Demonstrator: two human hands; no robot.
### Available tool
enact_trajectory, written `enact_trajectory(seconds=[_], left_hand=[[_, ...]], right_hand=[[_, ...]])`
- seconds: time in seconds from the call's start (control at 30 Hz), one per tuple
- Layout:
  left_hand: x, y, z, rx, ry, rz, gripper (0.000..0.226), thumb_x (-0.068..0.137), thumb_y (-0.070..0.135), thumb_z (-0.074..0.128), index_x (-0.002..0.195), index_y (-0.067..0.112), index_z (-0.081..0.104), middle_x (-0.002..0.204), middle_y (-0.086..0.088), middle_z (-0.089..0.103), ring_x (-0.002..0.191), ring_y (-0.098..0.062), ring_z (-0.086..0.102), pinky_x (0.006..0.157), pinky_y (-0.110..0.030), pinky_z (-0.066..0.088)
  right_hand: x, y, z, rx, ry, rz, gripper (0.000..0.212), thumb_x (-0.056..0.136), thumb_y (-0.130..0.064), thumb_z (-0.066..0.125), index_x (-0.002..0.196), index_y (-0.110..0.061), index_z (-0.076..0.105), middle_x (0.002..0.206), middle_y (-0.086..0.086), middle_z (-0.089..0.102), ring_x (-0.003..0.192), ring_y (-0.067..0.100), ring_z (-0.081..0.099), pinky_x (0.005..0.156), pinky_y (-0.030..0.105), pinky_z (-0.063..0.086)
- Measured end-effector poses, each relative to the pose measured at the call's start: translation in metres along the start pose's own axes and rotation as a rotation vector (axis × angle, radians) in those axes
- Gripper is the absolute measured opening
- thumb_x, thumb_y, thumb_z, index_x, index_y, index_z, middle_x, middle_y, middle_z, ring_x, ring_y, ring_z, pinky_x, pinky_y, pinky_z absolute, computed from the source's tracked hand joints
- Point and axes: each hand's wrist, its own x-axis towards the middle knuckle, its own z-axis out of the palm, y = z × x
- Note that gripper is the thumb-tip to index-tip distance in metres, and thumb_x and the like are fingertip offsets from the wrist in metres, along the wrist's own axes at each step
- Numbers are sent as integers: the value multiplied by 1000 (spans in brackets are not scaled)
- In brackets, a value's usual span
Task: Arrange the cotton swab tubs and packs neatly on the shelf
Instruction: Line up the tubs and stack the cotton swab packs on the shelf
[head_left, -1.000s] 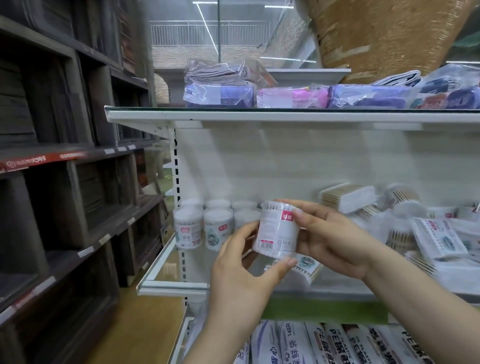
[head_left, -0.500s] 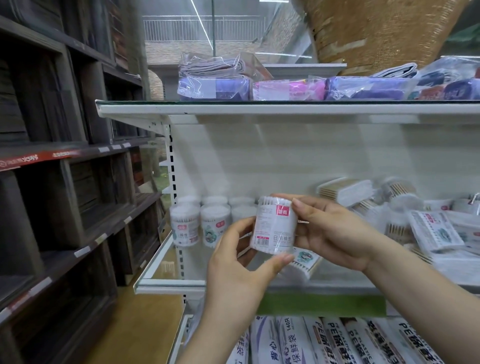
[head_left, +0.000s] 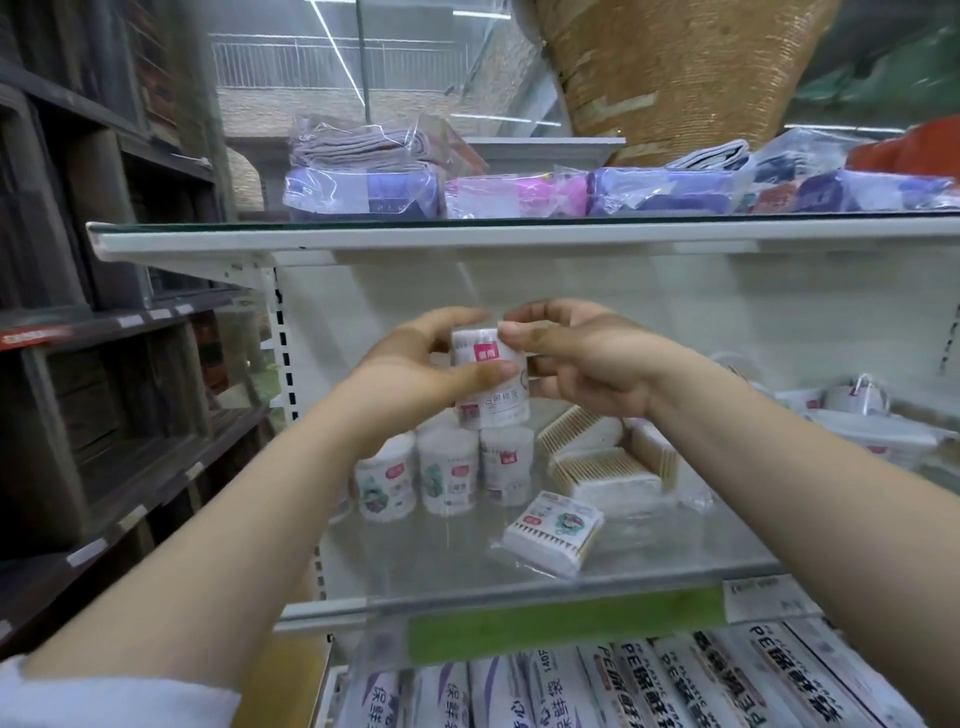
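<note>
A round white cotton swab tub with a pink label is held upright above the row of tubs at the left of the glass shelf. My left hand wraps its left side, thumb across the front. My right hand pinches its top right edge. The held tub's base sits at or just over the tops of the standing tubs; contact cannot be told. A flat swab pack lies on the shelf in front, and boxes of wooden swabs lie tilted to the right.
More swab packs and tubs are heaped at the shelf's right end. The shelf above carries bagged cloths. Rolls of PE bags fill the shelf below. Dark wooden shelving stands at the left.
Both hands carried the tub forward and up over the standing tubs at the shelf's left. The view moved closer to the shelf and tilted down.
</note>
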Motion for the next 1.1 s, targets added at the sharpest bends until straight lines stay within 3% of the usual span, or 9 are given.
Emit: enact_trajectory(seconds=[0.17,0.3,0.43,0.53,0.63,0.77,0.9,0.97,1.1], left_hand=[[14,-9,23,-21,32,-23,53,66,36,82,115,35,62,106,11,67,96,-8,65,88,-36,56],[20,-19,38,-32,76,-60,50,69,38,79,115,38,59,112,11,65,97,-6,64,91,-34,53],[26,-27,52,-32,125,-63,53,71,34,79,120,29,58,113,6,66,99,-10,64,92,-34,53],[28,-26,59,-6,160,-63,53,72,31,78,122,27,58,111,5,66,98,-10,64,90,-31,53],[27,-28,61,20,156,-55,53,73,31,78,121,28,58,109,7,66,96,-7,64,84,-26,52],[25,-30,57,23,163,-56,53,73,31,78,121,29,57,109,8,66,90,-3,65,75,-20,52],[29,-29,57,56,179,-62,52,73,31,77,121,31,57,108,10,65,85,4,61,65,-11,47],[32,-27,60,59,179,-57,51,73,30,77,120,30,58,108,10,65,86,5,61,67,-11,49],[41,-26,73,17,149,-53,51,71,31,79,118,31,59,113,4,65,92,-5,64,80,-25,55]], right_hand=[[10,14,-31,-78,86,5,45,87,-22,64,127,-10,47,109,7,66,96,19,66,89,35,53],[22,37,-71,-685,375,-52,49,87,-33,65,130,-14,49,127,5,59,110,17,59,97,35,48],[26,70,-78,-1190,134,-15,58,87,-35,60,138,-14,42,141,6,48,128,22,48,105,31,38],[37,93,-67,-1408,3,9,45,83,-27,55,127,-17,53,128,8,56,113,28,57,95,37,48],[48,106,-64,-1568,-66,113,49,83,-32,53,130,-20,48,129,11,50,110,32,55,93,43,49],[55,109,-68,-1713,-174,203,60,81,-49,44,139,-35,38,144,8,41,130,37,36,106,49,34],[58,106,-79,-1667,-211,290,58,81,-47,47,138,-39,40,148,-3,40,130,29,42,104,42,40],[54,104,-84,-1619,-197,305,58,81,-42,48,139,-38,39,147,-4,41,127,27,46,102,39,42],[51,104,-92,-1603,-175,338,57,82,-39,48,138,-37,41,143,-1,47,120,26,52,100,40,45]])
